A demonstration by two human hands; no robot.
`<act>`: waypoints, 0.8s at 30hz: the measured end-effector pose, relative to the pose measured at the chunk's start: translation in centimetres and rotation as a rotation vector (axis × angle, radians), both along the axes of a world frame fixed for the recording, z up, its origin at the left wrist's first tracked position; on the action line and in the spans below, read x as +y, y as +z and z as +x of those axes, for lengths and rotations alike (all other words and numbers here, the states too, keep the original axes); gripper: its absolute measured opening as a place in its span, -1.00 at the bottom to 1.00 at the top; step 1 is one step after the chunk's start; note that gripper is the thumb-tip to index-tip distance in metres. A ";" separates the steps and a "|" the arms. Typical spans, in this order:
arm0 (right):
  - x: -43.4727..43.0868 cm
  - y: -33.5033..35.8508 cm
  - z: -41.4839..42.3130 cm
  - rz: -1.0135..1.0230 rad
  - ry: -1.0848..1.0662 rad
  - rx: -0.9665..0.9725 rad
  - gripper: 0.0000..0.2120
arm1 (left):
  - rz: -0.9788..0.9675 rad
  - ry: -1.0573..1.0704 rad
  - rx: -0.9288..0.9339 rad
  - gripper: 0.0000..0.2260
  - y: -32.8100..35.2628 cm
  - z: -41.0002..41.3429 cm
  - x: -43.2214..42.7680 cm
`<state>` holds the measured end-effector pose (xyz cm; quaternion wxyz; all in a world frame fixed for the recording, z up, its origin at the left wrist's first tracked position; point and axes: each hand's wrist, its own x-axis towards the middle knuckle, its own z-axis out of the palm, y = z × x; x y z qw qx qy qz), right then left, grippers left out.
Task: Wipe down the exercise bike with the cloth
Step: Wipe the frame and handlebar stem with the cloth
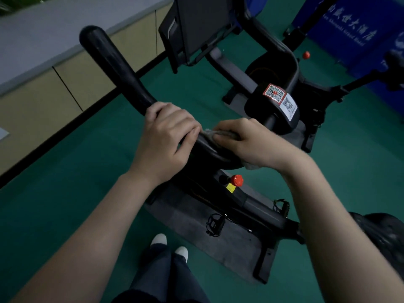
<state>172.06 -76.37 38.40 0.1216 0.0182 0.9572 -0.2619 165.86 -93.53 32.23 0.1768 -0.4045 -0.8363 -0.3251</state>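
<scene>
The left hand [166, 136] grips the handlebar [113, 62] of the exercise bike [240, 200], seemingly to steady it, while the right hand [247, 143], just beside, clasps the grey cloth [208, 135] around that handlebar to wipe.

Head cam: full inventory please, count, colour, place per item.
handlebar: 1, black, centre, runs up-left
cloth: 1, grey, on handlebar, centre
knobs: 2, red, one below centre, one upper right
mat: 1, grey, lower centre
pedals: 2, black, above mat
console panel: 1, black, top centre
QR stickers: 2, red and white, right of centre
banner: 1, blue, top right
shoes: 2, white, bottom centre
left hand: 1, grips handlebar
right hand: 1, holds cloth on handlebar
</scene>
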 end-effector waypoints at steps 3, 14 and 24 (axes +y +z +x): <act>1.3 0.7 0.3 0.062 0.084 -0.047 -0.87 | 0.002 -0.011 0.002 -0.77 0.0 -0.1 -0.1; 1.6 -0.4 1.9 0.121 -0.128 0.208 -0.84 | -0.011 -0.026 0.032 -0.77 -0.5 -0.6 -0.1; 2.2 -1.4 3.0 0.046 -0.212 0.321 -0.83 | -0.020 0.003 0.025 -0.77 -0.3 -0.5 -0.1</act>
